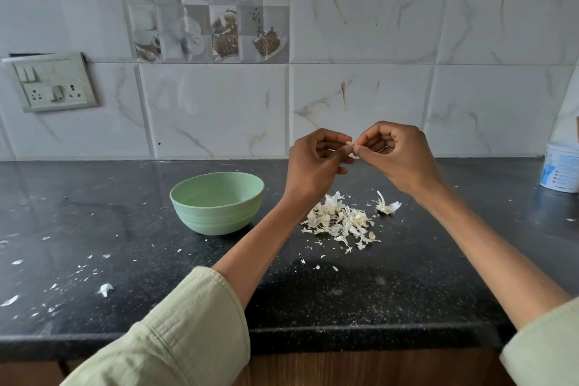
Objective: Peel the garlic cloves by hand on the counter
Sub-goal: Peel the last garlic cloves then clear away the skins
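Observation:
A small pale garlic clove [351,144] is raised above the black counter [125,244], pinched between the fingertips of both hands. My left hand [316,163] holds it from the left and my right hand [398,157] from the right, fingers curled. Most of the clove is hidden by the fingertips. Below the hands lies a heap of white garlic skins [340,221], with a larger papery piece [387,205] just to its right. A light green bowl [216,202] stands left of the heap; its inside is not visible from here.
Small skin flakes are scattered over the counter, with a bigger scrap [106,289] at the front left. A white tub [560,166] stands at the far right against the tiled wall. A switch and socket plate [50,83] is on the wall at left.

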Demonstrator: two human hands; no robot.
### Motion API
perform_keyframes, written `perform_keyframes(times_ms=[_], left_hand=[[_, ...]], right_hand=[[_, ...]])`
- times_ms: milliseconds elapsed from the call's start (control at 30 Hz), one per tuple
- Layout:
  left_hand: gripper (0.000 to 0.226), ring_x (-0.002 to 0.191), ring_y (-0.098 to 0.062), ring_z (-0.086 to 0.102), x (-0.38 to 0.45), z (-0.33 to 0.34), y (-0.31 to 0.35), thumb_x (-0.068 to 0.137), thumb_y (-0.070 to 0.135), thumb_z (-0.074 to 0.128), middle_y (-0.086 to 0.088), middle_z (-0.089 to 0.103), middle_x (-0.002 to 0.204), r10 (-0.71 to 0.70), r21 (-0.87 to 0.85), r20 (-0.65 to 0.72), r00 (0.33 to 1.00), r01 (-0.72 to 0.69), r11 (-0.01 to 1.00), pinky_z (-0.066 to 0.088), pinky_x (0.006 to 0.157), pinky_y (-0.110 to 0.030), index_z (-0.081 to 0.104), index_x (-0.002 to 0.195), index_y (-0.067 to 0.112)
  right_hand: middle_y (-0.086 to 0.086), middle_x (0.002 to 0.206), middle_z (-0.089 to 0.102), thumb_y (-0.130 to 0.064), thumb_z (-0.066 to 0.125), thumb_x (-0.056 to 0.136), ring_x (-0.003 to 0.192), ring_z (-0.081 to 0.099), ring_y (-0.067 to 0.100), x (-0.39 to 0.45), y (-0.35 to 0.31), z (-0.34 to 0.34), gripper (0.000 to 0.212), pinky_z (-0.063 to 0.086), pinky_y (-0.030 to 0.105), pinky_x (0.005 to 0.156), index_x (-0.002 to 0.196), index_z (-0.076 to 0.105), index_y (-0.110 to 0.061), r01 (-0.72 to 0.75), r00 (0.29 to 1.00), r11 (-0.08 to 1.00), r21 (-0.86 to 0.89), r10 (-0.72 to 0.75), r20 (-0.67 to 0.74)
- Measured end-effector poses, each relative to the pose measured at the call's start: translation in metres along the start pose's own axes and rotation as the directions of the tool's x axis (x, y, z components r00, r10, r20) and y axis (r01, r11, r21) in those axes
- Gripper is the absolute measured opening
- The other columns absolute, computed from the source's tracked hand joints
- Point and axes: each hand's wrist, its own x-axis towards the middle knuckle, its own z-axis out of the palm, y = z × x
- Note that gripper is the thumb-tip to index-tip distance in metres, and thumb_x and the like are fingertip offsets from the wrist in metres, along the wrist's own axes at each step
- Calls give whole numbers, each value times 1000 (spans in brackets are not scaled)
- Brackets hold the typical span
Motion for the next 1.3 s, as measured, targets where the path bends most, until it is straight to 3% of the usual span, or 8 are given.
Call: perform_keyframes(times_ms=[133, 267, 367, 500, 700, 833, 1067, 1300], left_hand=[[15, 80, -23, 77, 2, -1, -2, 96, 11, 77, -10, 78, 95, -14, 14, -22, 1000, 14, 1000, 60, 64, -29, 75, 109, 4], [18, 77, -16, 73, 3, -2, -4, 99, 10, 73, -14, 74, 99, -30, -1, -9, 999, 30, 1000, 60, 64, -28, 75, 117, 6], [16, 77, -12, 70, 3, -2, -2, 103, 12, 68, -11, 76, 99, -41, 0, 18, 999, 41, 999, 59, 66, -27, 77, 115, 5], [18, 76, -11, 70, 3, 0, -1, 106, 13, 62, -6, 77, 102, -47, 34, 28, 999, 46, 998, 60, 67, -29, 76, 110, 3], [18, 68, -15, 68, 0, 0, 0, 102, 11, 69, -11, 71, 77, -70, -10, 48, 996, 70, 997, 61, 64, -30, 74, 107, -6], [17, 66, -18, 67, -1, -1, -2, 106, 11, 61, -12, 69, 75, -46, 101, 64, 997, 39, 994, 62, 61, -34, 72, 105, -2], [28, 52, -17, 57, -2, -2, -2, 103, 6, 51, -2, 62, 62, 18, 321, -1, 1000, -17, 947, 49, 52, -36, 64, 79, 10], [31, 44, -4, 42, -7, 3, 2, 102, 4, 47, 12, 51, 54, -1, 411, 35, 999, -13, 911, 30, 46, -15, 58, 75, 14]], right_hand=[[-3, 83, 78, -21, 80, 94, 79, 73, 13, 0, -4, -1, 5, 56, 23, 73, 90, 79, -18, 6, 998, 1000, 9, -6, 68], [-4, 84, 79, -21, 69, 102, 73, 70, 4, 0, -5, -4, 19, 50, 14, 66, 88, 80, -16, -38, 998, 999, 12, 38, 55], [-7, 81, 78, -29, 83, 92, 71, 70, 11, 0, -1, -5, 11, 53, 21, 67, 85, 78, -20, -48, 996, 997, -55, 52, 76], [-6, 81, 74, -23, 93, 79, 67, 67, 12, -1, 0, -5, 29, 51, 19, 63, 89, 67, -15, -62, 994, 997, -50, 66, 83], [-3, 91, 72, -10, 87, 84, 74, 68, 18, -3, -4, -1, 37, 52, 26, 64, 109, 62, -23, 21, 989, 1000, -18, -19, 147], [-4, 91, 72, -6, 83, 87, 71, 68, 16, -6, -7, 7, 41, 55, 28, 64, 116, 61, -24, 77, 983, 996, -53, -67, 171], [-5, 89, 71, -13, 81, 88, 73, 69, 18, -10, -7, 16, 49, 55, 27, 67, 124, 50, -24, 94, 962, 995, -45, -79, 262], [-5, 88, 69, -10, 67, 97, 75, 69, 24, -8, -1, 17, 41, 53, 32, 65, 130, 46, -24, 48, 958, 998, -36, -36, 284]])
